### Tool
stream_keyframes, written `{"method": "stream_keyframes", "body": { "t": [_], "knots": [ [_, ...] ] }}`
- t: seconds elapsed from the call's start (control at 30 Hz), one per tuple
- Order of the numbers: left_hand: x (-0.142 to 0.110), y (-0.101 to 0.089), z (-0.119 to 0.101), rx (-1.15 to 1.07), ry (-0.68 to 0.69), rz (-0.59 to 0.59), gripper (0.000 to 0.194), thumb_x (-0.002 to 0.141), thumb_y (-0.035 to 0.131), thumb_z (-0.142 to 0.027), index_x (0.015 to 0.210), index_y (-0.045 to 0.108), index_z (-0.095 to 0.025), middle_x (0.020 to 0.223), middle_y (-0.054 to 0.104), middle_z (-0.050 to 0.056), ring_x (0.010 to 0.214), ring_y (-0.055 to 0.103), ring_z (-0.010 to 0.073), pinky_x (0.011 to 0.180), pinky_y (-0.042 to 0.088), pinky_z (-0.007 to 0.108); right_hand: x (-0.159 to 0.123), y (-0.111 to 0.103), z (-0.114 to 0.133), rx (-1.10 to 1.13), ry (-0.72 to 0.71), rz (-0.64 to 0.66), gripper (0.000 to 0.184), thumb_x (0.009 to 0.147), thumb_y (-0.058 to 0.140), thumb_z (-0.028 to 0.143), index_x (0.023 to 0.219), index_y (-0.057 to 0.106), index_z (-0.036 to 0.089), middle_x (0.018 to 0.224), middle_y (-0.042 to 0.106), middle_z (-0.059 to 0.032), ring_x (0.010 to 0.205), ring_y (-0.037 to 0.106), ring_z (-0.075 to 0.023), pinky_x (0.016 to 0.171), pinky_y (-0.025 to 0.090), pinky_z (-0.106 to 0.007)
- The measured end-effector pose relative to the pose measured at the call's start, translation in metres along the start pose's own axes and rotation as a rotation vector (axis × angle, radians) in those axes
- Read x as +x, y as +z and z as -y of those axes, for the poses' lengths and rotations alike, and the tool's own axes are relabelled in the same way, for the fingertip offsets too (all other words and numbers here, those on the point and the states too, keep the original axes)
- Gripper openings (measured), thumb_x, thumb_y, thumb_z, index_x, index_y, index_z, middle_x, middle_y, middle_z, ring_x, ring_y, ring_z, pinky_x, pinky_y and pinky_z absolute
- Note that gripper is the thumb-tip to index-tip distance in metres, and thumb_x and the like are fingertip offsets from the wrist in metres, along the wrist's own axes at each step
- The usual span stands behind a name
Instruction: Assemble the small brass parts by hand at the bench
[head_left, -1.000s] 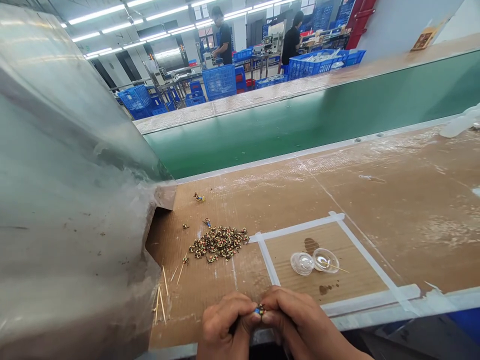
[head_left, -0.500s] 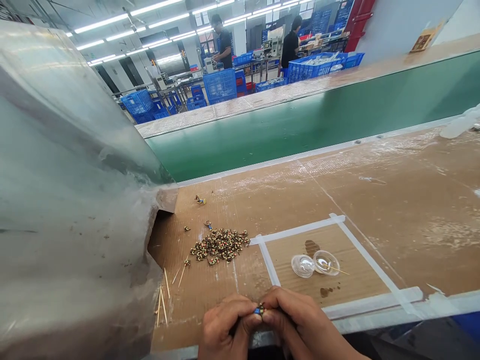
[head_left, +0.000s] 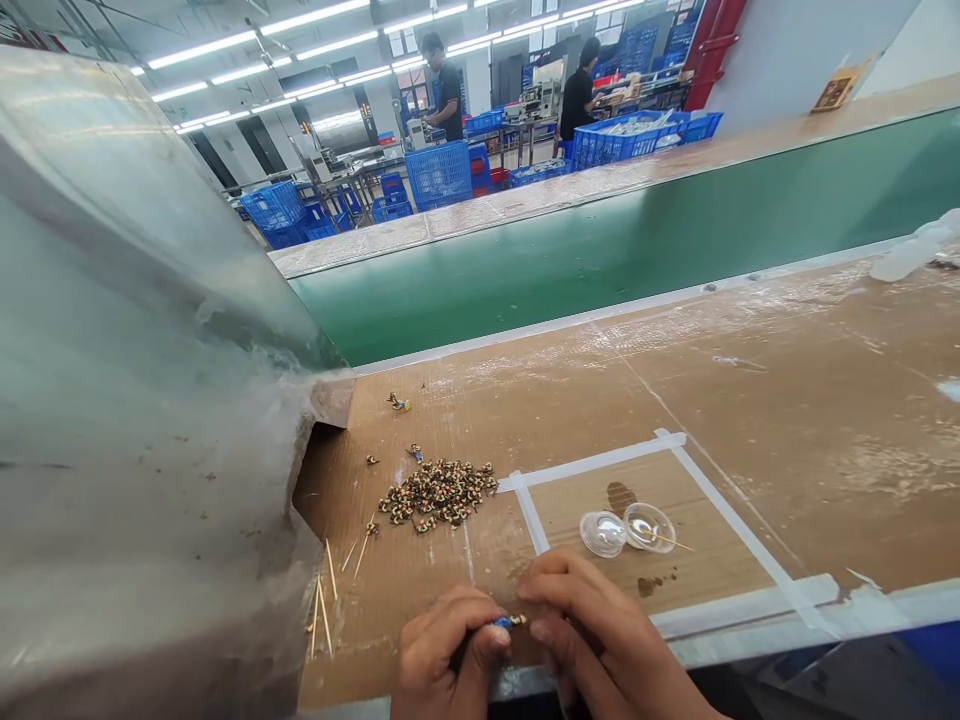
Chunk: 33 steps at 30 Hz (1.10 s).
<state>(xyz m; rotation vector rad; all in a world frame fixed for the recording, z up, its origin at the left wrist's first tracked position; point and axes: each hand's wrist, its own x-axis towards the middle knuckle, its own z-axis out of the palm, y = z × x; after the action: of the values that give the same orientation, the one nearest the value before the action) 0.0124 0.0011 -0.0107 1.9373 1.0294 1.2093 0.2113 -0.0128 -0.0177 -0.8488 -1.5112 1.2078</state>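
My left hand (head_left: 446, 645) is clenched in a firm pinch at the near edge of the bench, its thumb and forefinger closed on a tiny blue-and-gold beaded piece (head_left: 508, 621). That piece sits between my two hands, just above the brown cardboard sheet (head_left: 390, 590) that covers the bench. My right hand (head_left: 592, 630) is curled right beside it, with its fingers close to the gold end, though I cannot tell whether they are gripping the piece or only next to it. Farther away on the cardboard lies a loose heap of small multicoloured beaded pieces (head_left: 437, 495), with a few strays (head_left: 398, 402) beyond it. To the left of the heap are scattered thin wooden toothpicks (head_left: 322, 612). To the right, a square of white tape (head_left: 592, 460) frames two clear round plastic domes (head_left: 602, 534), which touch each other, and a thin wooden stick (head_left: 670, 542) lies across the right one. Beyond the bench runs a green conveyor belt (head_left: 525, 290). Past that, two co-workers in black shirts (head_left: 448, 95) stand among blue plastic crates (head_left: 439, 172). A crumpled clear plastic sheet (head_left: 135, 400) fills the left side.
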Motion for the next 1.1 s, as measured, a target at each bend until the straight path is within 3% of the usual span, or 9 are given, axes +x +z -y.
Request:
{"method": "stream_keyframes", "body": {
  "t": [0.2,0.47,0.67,0.9,1.1],
  "knots": [
    [-0.001,0.001,-0.001,-0.010,-0.014,0.032,0.023,0.105,0.058,-0.033,0.090,0.071,-0.021,0.073,0.069,-0.001,0.066,0.064,0.0112,0.063,0.047,0.019,0.008,-0.002,0.011,-0.119,-0.081,0.003,0.022,0.112,0.049,0.028,0.097,0.065,0.023,0.088,0.060,-0.0020,0.081,0.060,-0.0152,0.069,0.049,-0.023],
    [0.010,-0.001,-0.014,0.083,0.048,0.064,0.029,0.106,0.056,-0.040,0.090,0.070,-0.020,0.072,0.070,-0.001,0.063,0.067,0.0103,0.062,0.052,0.016,0.008,-0.003,0.014,-0.193,-0.054,0.033,0.016,0.106,0.051,0.019,0.097,0.064,0.021,0.085,0.064,-0.0009,0.076,0.060,-0.0144,0.070,0.045,-0.024],
    [0.010,-0.002,-0.016,0.073,0.059,0.074,0.017,0.105,0.059,-0.027,0.094,0.071,-0.020,0.075,0.072,0.000,0.067,0.068,0.0106,0.065,0.053,0.016,0.007,-0.004,0.014,-0.186,-0.068,0.038,0.016,0.106,0.051,0.021,0.099,0.065,0.020,0.086,0.065,-0.0016,0.077,0.061,-0.0143,0.071,0.046,-0.023],
    [0.010,0.000,-0.013,0.091,0.111,0.076,0.018,0.106,0.057,-0.027,0.095,0.069,-0.020,0.071,0.071,0.001,0.063,0.067,0.0116,0.061,0.053,0.018,0.009,-0.002,0.012,-0.181,-0.141,0.066,0.020,0.108,0.048,0.019,0.099,0.065,0.021,0.085,0.064,-0.0023,0.076,0.059,-0.0153,0.068,0.045,-0.024],
    [0.006,0.000,-0.008,0.128,0.111,0.131,0.013,0.103,0.055,-0.019,0.096,0.066,-0.021,0.072,0.070,0.001,0.063,0.066,0.0132,0.060,0.051,0.022,0.007,-0.004,0.011,-0.206,-0.086,0.114,0.024,0.108,0.045,0.019,0.091,0.062,0.019,0.084,0.062,-0.0036,0.075,0.057,-0.0164,0.067,0.044,-0.026]
  ]
}}
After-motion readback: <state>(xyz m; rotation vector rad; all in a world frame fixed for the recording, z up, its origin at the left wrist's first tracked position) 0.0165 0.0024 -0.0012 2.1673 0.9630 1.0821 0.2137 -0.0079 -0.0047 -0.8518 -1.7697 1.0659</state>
